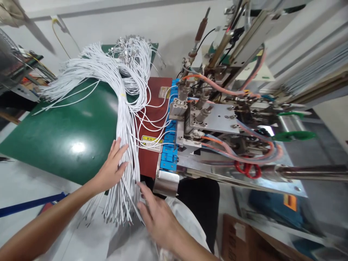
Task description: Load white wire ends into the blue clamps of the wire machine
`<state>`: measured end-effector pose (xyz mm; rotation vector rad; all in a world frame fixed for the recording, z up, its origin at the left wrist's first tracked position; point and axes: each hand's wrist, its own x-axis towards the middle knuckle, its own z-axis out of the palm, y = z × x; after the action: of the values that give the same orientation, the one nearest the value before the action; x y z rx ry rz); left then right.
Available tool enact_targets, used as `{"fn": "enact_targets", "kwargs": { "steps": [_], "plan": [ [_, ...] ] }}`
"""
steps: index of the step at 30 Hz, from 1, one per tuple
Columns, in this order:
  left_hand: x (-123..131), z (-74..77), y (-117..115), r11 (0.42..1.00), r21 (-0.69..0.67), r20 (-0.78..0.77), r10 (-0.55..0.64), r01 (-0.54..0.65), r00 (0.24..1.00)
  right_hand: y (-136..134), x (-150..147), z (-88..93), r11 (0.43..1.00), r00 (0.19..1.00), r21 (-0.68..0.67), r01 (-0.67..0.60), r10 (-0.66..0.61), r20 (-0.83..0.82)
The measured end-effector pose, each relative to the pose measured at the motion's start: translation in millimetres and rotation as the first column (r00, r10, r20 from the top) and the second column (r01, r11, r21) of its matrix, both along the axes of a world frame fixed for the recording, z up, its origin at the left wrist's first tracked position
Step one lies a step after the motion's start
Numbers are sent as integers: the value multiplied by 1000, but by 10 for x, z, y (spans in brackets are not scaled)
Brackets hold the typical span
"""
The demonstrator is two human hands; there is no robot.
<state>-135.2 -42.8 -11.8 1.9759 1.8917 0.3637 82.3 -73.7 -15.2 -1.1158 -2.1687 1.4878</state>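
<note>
We press our spread left hand [111, 170] flat on the white wires [126, 123], and our open right hand [157, 217] should touch their ends softly.

The right hand [156, 214] covers the lower ends of the wires [126, 145] at 6 o'clock, so whether its fingers pinch any cannot be told. The wire tips at 12 o'clock are too small to make out. Print on the yellow label [151, 142] is unreadable. The machine [217, 119] is cut off and blurred toward 3 o'clock. The fan [11, 61] at 9 o'clock and the box [244, 235] at 5 o'clock are cropped.
</note>
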Motion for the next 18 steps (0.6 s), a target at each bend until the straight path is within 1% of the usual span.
{"fn": "enact_targets", "kwargs": {
  "steps": [1,2,4,6,8,9,10,11,13,14,15,16,17,18],
  "plan": [
    [-9,14,0,1000,-5,10,-11,11,1000,33,-130,-26,1000,1000,-15,8,-8,-14],
    [-19,24,-1,1000,-8,16,-24,24,1000,61,-244,-61,999,999,-30,46,-46,-17],
    [-34,25,-8,999,0,20,-43,43,999,97,-409,-128,985,985,12,172,-172,-4],
    [-45,2,-18,999,19,11,-47,47,999,112,-466,-159,964,969,101,246,-248,4],
    [-53,-37,-25,998,40,-4,-41,42,999,117,-408,-139,929,956,233,287,-292,-12],
    [-56,-57,-28,998,47,-13,-40,41,999,117,-343,-115,903,951,309,299,-307,-24],
    [-57,-73,-30,998,55,-24,-40,41,999,116,-264,-86,858,938,395,329,-344,-34],
    [-54,-84,-32,997,64,-39,-39,42,998,111,-177,-58,797,921,490,353,-387,-34],
    [-24,-77,-36,993,111,-84,-27,36,996,89,-14,-14,672,919,676,302,-394,-19],
    [7,-56,-38,987,155,-118,-17,36,993,73,50,-1,603,920,744,287,-389,-40],
    [50,-25,-39,978,202,-161,-19,51,987,54,98,6,574,931,776,262,-363,-47],
    [103,15,-38,965,247,-208,-38,90,977,35,129,9,579,946,779,239,-321,-52],
    [162,59,-34,948,279,-262,-80,155,962,18,145,9,618,962,757,213,-266,-53],
    [222,101,-25,924,266,-311,-186,274,932,3,149,9,676,978,714,180,-202,-55]
  ]
}}
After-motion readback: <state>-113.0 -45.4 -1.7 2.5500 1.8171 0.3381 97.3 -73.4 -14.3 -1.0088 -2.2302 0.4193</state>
